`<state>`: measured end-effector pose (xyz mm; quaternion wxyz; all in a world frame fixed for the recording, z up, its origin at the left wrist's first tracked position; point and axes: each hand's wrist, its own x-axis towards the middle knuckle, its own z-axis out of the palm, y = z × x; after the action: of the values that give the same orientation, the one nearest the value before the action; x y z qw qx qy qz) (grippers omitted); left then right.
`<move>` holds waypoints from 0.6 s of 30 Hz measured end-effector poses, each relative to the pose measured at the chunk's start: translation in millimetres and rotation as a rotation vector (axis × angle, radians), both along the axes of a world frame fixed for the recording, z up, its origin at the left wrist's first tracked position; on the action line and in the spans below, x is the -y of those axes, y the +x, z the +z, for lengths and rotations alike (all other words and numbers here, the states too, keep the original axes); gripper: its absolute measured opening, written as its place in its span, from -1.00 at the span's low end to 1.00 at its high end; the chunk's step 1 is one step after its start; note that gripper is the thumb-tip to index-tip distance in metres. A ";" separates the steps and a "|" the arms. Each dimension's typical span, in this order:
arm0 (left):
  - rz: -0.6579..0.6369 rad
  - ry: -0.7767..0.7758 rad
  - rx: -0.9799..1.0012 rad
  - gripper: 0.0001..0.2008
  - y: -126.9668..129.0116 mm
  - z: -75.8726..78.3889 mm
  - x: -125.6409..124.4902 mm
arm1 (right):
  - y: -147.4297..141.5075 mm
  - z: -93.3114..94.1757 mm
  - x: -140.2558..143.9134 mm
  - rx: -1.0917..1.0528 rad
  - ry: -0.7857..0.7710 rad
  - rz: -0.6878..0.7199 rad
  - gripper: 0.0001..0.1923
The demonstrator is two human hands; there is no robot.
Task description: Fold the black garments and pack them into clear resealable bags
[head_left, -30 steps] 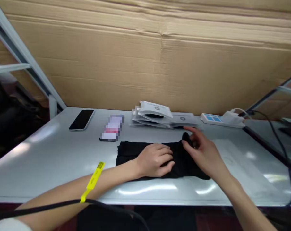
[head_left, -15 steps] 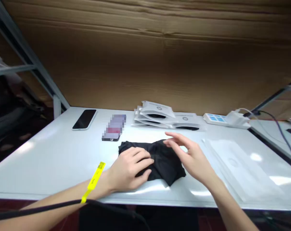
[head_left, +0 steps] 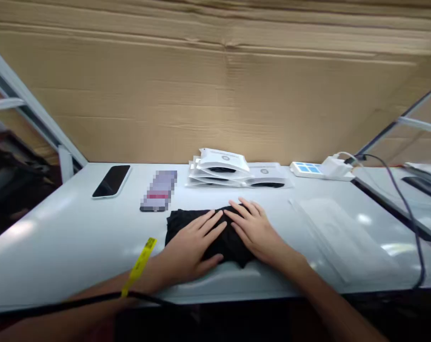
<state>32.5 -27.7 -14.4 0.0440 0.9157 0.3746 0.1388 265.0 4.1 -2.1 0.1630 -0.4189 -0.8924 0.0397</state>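
Now that the black garment (head_left: 204, 232) is doubled over into a compact bundle, where a second ago it lay stretched long across the desk (head_left: 69, 237), we read the fold as made and the pressing-flat as the step in hand. It sits at the near middle of the desk, close to the front edge.

Our left hand (head_left: 194, 247) lies flat on the bundle's left and near part, fingers spread, palm down; half a second ago it was curled on the cloth. Our right hand (head_left: 254, 228), which was lifted over the cloth then, is now down flat on the right part, fingers splayed, tips almost meeting the left's. Neither hand pinches anything; both just press.

Beyond the bundle: a stack of white pouches (head_left: 233, 171), a phone (head_left: 111, 180) far left, a blurred-out dark item (head_left: 158, 191) beside it, a power strip (head_left: 320, 169) far right, and clear bags (head_left: 340, 232) lying flat to the right. A yellow wrist tag (head_left: 138, 266) hangs at our left wrist.
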 end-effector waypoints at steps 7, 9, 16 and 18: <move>-0.005 -0.077 -0.034 -0.34 -0.5 -1.7 -1.3 | 4.5 -7.8 -0.2 0.103 -0.083 -0.078 -0.52; -0.001 -0.076 -0.027 -0.33 1.5 -2.6 -2.0 | 0.2 -6.3 3.1 0.124 -0.084 -0.125 -0.51; 0.011 -0.094 -0.012 -0.33 28.0 -6.1 -13.2 | 15.8 1.5 4.1 -0.010 -0.039 -0.445 -0.51; -0.026 -0.103 0.020 -0.33 36.1 -2.6 -19.9 | 31.1 4.0 -0.5 -0.055 -0.098 -0.625 -0.47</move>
<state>68.6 -7.8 -16.9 0.0966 0.9156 0.3688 0.1280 296.1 4.5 1.9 0.1709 -0.6789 -0.7128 0.0417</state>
